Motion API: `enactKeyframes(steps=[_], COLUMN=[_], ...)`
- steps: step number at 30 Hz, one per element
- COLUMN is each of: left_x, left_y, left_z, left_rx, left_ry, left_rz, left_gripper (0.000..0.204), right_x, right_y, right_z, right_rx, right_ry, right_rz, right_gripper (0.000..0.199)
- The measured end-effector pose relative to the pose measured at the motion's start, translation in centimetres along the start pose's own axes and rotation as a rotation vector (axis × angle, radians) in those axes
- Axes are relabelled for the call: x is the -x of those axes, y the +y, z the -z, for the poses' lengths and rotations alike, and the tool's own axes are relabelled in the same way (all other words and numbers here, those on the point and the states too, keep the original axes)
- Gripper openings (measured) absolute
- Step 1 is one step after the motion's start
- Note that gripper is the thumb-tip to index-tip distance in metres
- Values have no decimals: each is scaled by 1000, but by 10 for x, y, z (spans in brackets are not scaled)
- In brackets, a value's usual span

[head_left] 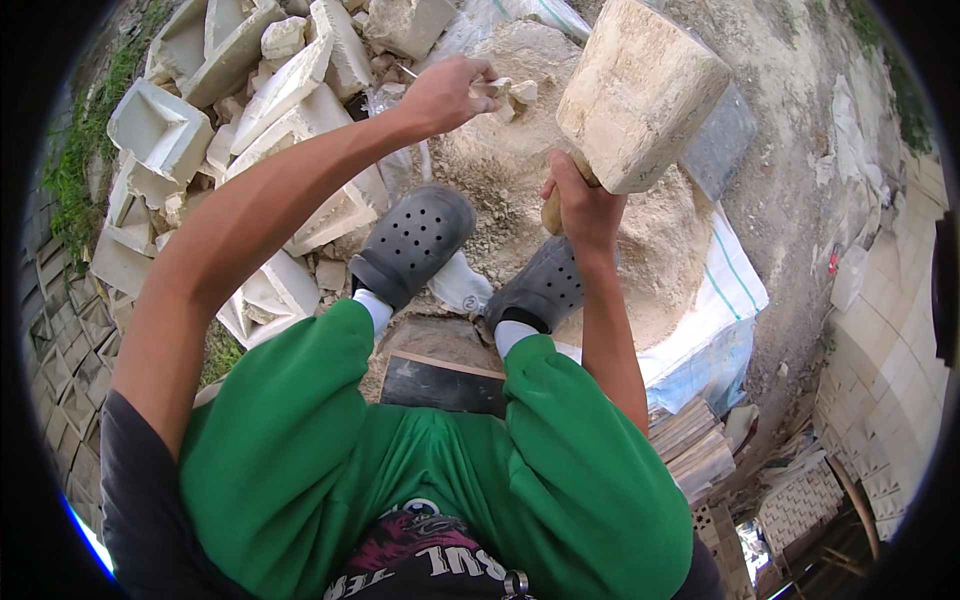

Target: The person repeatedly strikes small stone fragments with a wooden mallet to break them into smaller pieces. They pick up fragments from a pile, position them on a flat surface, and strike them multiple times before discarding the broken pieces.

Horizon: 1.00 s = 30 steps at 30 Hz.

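Note:
My left hand (452, 96) reaches out over a pale mound, its fingers curled and closed on a small off-white plaster chunk (518, 93). My right hand (588, 208) is wrapped round the short wooden handle (552, 212) of a big mallet. The mallet's blocky, dust-covered wooden head (640, 95) is raised up to the right of the chunk. Beneath both hands lies crushed, powdery plaster rubble (515, 150), heaped on a white woven sheet (715, 290) with teal stripes.
Broken white plaster moulds (160, 130) are piled on the left. My grey clogs (415, 240) stand at the near side of the rubble. A grey flat slab (722, 140) lies behind the mallet. Stacked boards (695, 450) and patterned blocks (800, 505) sit at lower right.

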<state>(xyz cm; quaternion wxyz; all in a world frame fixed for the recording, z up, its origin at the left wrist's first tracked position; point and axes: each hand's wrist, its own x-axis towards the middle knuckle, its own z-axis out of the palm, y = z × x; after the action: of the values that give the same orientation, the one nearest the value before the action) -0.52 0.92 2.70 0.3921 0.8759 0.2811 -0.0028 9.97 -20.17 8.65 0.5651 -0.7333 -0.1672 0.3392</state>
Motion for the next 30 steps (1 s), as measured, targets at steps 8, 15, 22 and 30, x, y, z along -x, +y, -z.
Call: enactKeyframes(steps=[8,15,22,30], left_x=[-1,1,-1,3], left_y=[-1,-4,0,-3], left_z=[-1,0,-2,4], left_rx=[-4,-17,10,16], left_ry=[-17,-12,-13,-44], left_rz=[30,31,31,81], left_gripper=[52,51,51,50], right_x=[-16,-3,-12,-3], right_y=[-6,-34,22,-18], right_z=[13,9,4,16], right_rx=[446,53,449,231], right_ry=[-190,-58,-172,-112], right_rz=[-372,107,-380,-83], right_gripper=[33,21,40,20])
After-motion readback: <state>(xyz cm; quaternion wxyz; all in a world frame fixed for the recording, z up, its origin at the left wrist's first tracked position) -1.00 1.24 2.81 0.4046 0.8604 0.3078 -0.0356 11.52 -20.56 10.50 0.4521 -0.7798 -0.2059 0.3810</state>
